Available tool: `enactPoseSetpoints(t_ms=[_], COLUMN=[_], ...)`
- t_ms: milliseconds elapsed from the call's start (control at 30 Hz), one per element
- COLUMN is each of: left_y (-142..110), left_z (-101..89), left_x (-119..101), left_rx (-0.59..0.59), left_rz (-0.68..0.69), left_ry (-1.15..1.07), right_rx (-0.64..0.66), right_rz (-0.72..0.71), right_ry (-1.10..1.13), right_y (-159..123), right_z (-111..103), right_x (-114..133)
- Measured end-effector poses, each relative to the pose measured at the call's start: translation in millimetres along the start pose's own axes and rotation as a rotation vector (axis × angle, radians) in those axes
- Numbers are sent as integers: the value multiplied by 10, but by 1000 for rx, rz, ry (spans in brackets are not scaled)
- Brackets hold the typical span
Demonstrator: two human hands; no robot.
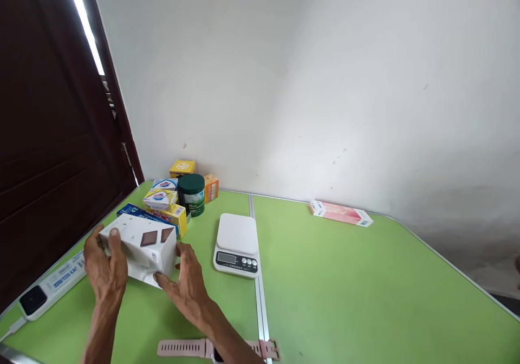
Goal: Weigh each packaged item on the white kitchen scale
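Between my two hands is a white box point(140, 245) with brown squares printed near its right end. My left hand point(106, 266) grips its left end, the thumb lying over the top edge. My right hand point(184, 280) closes on the right end, thumb low on the front and fingers behind. The box is tilted, and I cannot tell whether it touches the table. Just behind it lie a blue box point(140, 211) and a yellow box point(179, 218), partly hidden. A white kitchen scale point(238, 245) stands right of my right hand, with nothing on its plate.
Small soap boxes point(160, 199), a green-lidded jar point(192, 193) and an orange box point(211, 188) cluster at the back left. A pink-white carton point(341, 213) lies by the wall. A white power strip point(57, 285) is far left. A pink-strapped watch point(182, 348) lies in front.
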State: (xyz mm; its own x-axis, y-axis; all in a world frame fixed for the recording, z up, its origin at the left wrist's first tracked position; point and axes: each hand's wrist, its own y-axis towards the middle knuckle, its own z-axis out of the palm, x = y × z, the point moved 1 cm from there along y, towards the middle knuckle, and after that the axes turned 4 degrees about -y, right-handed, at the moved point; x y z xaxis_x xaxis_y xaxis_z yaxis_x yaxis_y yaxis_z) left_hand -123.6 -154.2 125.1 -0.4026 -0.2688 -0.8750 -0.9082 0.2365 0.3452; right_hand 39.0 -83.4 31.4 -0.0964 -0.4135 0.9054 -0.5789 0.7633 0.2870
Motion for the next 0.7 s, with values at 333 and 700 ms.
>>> enactPoseSetpoints(t_ms=[333,700], left_y=[-708,-1098], left_z=[443,1430], left_x=[-665,-762], left_rx=[92,419], left_rz=[329,385], left_ry=[-233,-415], right_rx=[-167,-331], right_rz=[-76,59], right_ry=[6,12], right_y=[-61,51], right_z=[-1506,-2462], right_x=[260,-312])
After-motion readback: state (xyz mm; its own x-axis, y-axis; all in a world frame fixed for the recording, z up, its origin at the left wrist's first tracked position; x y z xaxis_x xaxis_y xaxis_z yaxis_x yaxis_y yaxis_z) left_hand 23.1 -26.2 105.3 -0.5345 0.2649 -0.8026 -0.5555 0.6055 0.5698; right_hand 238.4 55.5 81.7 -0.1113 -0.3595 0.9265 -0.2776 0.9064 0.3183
